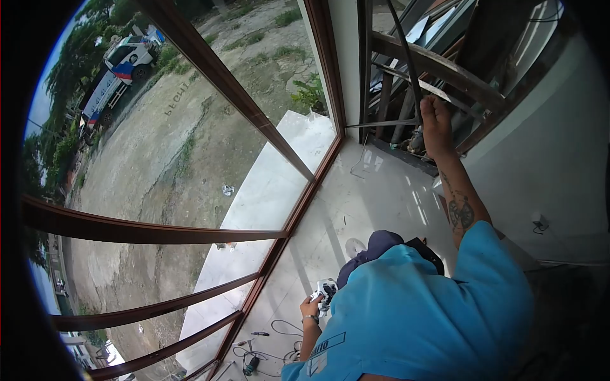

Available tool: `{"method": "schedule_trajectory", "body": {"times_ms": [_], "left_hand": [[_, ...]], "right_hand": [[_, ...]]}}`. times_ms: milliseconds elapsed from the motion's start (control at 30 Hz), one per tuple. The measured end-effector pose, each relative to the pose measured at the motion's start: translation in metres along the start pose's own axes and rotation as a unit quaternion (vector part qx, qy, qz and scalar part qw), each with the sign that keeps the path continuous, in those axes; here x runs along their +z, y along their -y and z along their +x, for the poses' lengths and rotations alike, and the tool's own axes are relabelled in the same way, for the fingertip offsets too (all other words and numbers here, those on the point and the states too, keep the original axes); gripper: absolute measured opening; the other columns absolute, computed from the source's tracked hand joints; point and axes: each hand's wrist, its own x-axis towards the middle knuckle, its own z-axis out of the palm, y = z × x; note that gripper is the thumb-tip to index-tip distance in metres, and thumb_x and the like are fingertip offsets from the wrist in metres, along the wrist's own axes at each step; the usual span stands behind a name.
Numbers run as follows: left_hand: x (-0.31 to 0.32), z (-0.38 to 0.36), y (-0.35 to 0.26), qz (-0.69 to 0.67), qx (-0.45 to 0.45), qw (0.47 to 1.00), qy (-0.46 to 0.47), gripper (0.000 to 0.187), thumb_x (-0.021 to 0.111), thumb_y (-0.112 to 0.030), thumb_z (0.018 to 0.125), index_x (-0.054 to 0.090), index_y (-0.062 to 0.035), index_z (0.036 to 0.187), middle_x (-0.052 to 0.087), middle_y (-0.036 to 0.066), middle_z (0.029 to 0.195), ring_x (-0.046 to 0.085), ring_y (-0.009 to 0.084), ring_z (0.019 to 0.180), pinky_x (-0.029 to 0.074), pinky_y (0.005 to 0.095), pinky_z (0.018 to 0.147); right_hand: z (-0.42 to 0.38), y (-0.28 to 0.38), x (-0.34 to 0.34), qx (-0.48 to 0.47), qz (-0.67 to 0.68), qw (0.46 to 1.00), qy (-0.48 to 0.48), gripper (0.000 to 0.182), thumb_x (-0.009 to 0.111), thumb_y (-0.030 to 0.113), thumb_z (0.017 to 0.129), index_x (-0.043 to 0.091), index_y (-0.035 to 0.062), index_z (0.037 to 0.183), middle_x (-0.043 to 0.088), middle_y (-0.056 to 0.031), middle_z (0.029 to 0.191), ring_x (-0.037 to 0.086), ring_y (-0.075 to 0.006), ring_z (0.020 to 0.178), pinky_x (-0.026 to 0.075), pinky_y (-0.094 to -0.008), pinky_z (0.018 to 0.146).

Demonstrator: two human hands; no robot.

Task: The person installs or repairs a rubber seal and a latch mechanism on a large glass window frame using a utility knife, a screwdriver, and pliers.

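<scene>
My right hand point(436, 127) reaches up and away from my body, its fingers closed at a long dark bar point(405, 54). That bar runs from the top of the view down past my knuckles, in front of a doorway stacked with wooden and metal frame pieces point(438, 60). Low beside my body, my left hand point(310, 308) is closed on a crumpled black-and-white rag point(326, 293); its fingers are partly hidden by it. A watch or bracelet point(311, 318) circles that wrist.
Brown-framed glass panels point(255, 239) stand to the left, with a paved yard and a truck point(127, 57) beyond. Cables point(286, 330) and a green-and-black power tool point(252, 364) lie on the pale tiled floor point(368, 197). A white wall point(553, 165) rises to the right.
</scene>
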Motion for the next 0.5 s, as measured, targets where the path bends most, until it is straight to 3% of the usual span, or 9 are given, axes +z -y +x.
{"method": "schedule_trajectory", "body": {"times_ms": [133, 200, 267, 300, 367, 500], "left_hand": [[0.005, -0.026, 0.015, -0.124, -0.029, 0.992, 0.019, 0.034, 0.081, -0.011, 0.064, 0.068, 0.0053, 0.091, 0.065, 0.006, 0.075, 0.057, 0.0135, 0.062, 0.043, 0.0283, 0.054], [0.017, -0.015, 0.022, -0.028, -0.017, 0.999, -0.013, 0.030, 0.080, -0.010, 0.065, 0.069, 0.0045, 0.089, 0.065, 0.006, 0.077, 0.059, 0.0149, 0.064, 0.045, 0.0278, 0.057], [0.025, -0.010, 0.031, -0.029, 0.014, 0.999, 0.014, 0.027, 0.079, -0.012, 0.067, 0.070, 0.0025, 0.087, 0.066, 0.006, 0.077, 0.060, 0.0160, 0.066, 0.045, 0.0273, 0.060], [0.025, -0.002, 0.033, 0.093, 0.131, 0.986, 0.050, 0.027, 0.080, -0.012, 0.066, 0.070, 0.0028, 0.087, 0.066, 0.006, 0.076, 0.060, 0.0165, 0.064, 0.045, 0.0281, 0.059], [0.039, -0.005, 0.028, -0.051, -0.012, 0.997, 0.062, 0.035, 0.081, -0.011, 0.064, 0.068, 0.0063, 0.091, 0.067, 0.008, 0.076, 0.062, 0.0179, 0.063, 0.047, 0.0303, 0.056], [0.060, -0.030, 0.017, -0.042, 0.048, 0.996, 0.060, 0.038, 0.081, -0.006, 0.064, 0.067, 0.0074, 0.096, 0.069, 0.013, 0.084, 0.066, 0.0182, 0.068, 0.053, 0.0300, 0.059]], "right_hand": [[-0.028, 0.003, -0.025, 0.006, -0.018, 1.000, 0.008, 0.024, 0.048, 0.026, 0.099, 0.055, 0.0052, 0.090, 0.040, 0.0066, 0.071, 0.035, -0.0033, 0.067, 0.031, -0.0210, 0.059], [-0.040, 0.001, -0.038, 0.011, -0.009, 1.000, 0.005, 0.023, 0.048, 0.026, 0.099, 0.055, 0.0054, 0.090, 0.040, 0.0068, 0.071, 0.035, -0.0028, 0.066, 0.031, -0.0207, 0.058], [-0.051, 0.001, -0.056, 0.000, 0.002, 1.000, -0.001, 0.024, 0.047, 0.025, 0.100, 0.054, 0.0050, 0.090, 0.040, 0.0067, 0.071, 0.035, -0.0028, 0.066, 0.031, -0.0206, 0.058], [-0.058, 0.005, -0.067, 0.010, 0.007, 1.000, 0.007, 0.023, 0.047, 0.025, 0.100, 0.054, 0.0047, 0.090, 0.040, 0.0067, 0.071, 0.034, -0.0027, 0.066, 0.031, -0.0207, 0.058], [-0.068, 0.008, -0.093, 0.037, 0.009, 0.999, 0.021, 0.023, 0.047, 0.025, 0.100, 0.054, 0.0040, 0.091, 0.040, 0.0063, 0.071, 0.035, -0.0031, 0.067, 0.032, -0.0212, 0.060], [-0.085, 0.011, -0.136, -0.014, 0.005, 0.999, 0.029, 0.024, 0.047, 0.026, 0.100, 0.054, 0.0042, 0.092, 0.041, 0.0058, 0.071, 0.036, -0.0035, 0.068, 0.033, -0.0213, 0.061]]}}
